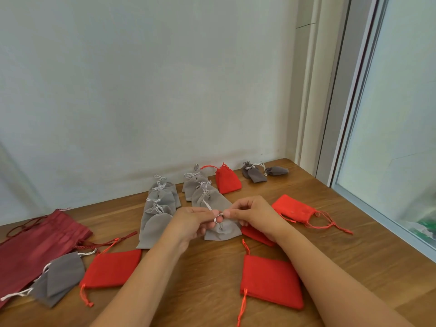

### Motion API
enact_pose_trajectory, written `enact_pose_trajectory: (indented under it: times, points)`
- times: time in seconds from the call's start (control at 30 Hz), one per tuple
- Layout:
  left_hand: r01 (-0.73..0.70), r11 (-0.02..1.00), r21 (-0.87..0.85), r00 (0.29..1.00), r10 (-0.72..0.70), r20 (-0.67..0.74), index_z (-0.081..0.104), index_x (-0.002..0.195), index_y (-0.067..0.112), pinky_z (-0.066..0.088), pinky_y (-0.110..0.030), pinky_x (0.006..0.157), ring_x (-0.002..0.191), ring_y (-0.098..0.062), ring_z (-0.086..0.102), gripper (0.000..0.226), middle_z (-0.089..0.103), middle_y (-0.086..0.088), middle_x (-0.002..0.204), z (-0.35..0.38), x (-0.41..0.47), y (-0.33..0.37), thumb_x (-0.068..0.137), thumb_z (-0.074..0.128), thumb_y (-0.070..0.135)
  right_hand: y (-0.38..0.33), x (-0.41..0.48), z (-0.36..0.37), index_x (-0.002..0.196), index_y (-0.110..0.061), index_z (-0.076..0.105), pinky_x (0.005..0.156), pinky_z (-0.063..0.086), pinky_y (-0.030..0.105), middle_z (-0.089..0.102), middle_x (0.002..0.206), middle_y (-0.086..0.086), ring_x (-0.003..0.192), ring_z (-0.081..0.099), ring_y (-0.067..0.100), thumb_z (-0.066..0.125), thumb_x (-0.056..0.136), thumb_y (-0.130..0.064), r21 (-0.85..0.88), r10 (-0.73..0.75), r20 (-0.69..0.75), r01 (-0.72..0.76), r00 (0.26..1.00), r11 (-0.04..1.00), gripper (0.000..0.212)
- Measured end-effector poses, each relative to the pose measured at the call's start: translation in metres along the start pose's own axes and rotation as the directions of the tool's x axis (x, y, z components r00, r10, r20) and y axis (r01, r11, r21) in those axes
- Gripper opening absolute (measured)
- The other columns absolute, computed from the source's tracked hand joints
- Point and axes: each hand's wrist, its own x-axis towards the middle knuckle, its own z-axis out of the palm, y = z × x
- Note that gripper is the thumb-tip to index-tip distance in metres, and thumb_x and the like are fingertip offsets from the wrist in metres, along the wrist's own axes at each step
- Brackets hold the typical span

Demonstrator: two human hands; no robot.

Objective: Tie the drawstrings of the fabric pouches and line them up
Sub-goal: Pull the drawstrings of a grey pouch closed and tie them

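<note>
On the table (203,293), two hands (191,223) (256,214) pinch one drawstring (208,205); five red pouches (227,181) (293,208) (256,234) (112,269) (271,280) lie around.

Soft, even daylight reaches you from the window (401,114) at the right of the frame. Shadows on the table (212,267) are faint. Straight lines bow toward the edges, and fine detail looks slightly smeared throughout.

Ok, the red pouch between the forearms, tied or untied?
Untied. The red pouch lies flat with its mouth ungathered, and its drawstring trails loose, no bow.
</note>
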Motion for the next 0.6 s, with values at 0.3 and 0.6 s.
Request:
enact_pose_trajectory:
  times: [0.3, 0.6]
  points:
    - [0.004, 0.999, -0.039, 0.998, -0.001, 0.069, 0.071, 0.094, -0.003, 0.043, -0.014, 0.055, 0.060, -0.006, 0.055, 0.017, 0.071, 0.002, 0.068, -0.0034, -0.0014, 0.0018, 0.077, 0.072, -0.002, -0.0059, -0.0049, -0.0030, 0.077, -0.004, 0.071, 0.048, 0.023, 0.016, 0.046, 0.053, -0.002, 0.049, 0.030, 0.005, 0.073, 0.075, -0.026, 0.111, 0.003, 0.139, -0.019, 0.990, 0.994, 0.022]
    - [-0.431, 0.851, 0.301, 0.902, 0.407, 0.141, 0.073, 0.085, 0.008, 0.051, -0.014, 0.069, 0.071, -0.006, 0.067, 0.011, 0.073, -0.002, 0.076, -0.0055, -0.0039, 0.0064, 0.076, 0.077, 0.002, -0.0039, -0.0022, -0.0015, 0.091, -0.011, 0.055, 0.046, 0.040, 0.017, 0.063, 0.081, 0.004, 0.046, 0.048, 0.008, 0.068, 0.082, 0.003, 0.212, -0.032, 0.155, -0.002, 0.987, 0.977, 0.021]
